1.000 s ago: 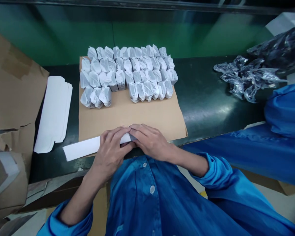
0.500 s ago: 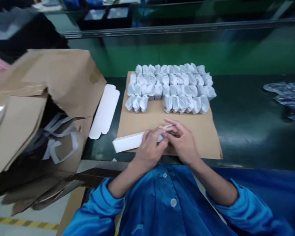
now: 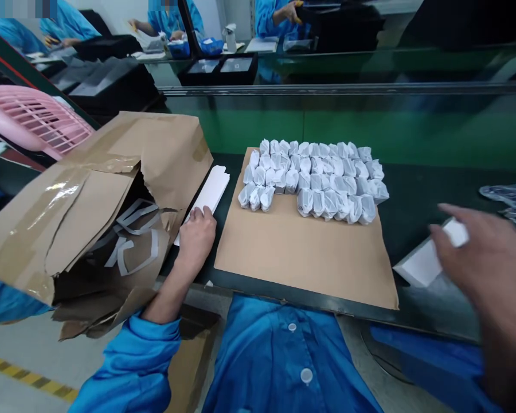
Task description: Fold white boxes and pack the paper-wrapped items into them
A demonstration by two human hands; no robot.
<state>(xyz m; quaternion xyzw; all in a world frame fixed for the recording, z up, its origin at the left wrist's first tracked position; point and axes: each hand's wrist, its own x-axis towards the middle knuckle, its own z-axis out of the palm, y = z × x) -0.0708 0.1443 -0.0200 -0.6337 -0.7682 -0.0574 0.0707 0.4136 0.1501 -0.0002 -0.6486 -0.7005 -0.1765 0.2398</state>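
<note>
My left hand (image 3: 196, 232) reaches out to the left, its fingers curled down on the near end of a stack of flat white carton blanks (image 3: 214, 186) beside the brown cardboard sheet (image 3: 301, 258). Several small white-wrapped packets (image 3: 313, 180) stand in rows at the sheet's far end. My right hand (image 3: 484, 261), blurred, is out to the right over the dark belt. Its fingers are closed round one end of a long white box (image 3: 417, 265), whose other end is near the belt surface.
A torn brown carton (image 3: 94, 195) with white strips inside lies open at the left, and a pink fan (image 3: 34, 117) stands behind it. Clear plastic bags (image 3: 509, 198) lie at the far right. A green wall (image 3: 370, 126) backs the belt. Other people in blue work beyond it.
Both hands left the middle of the sheet. The right hand carried the white box off to the right, and the left hand went to the blank stack. The view swung up and left.
</note>
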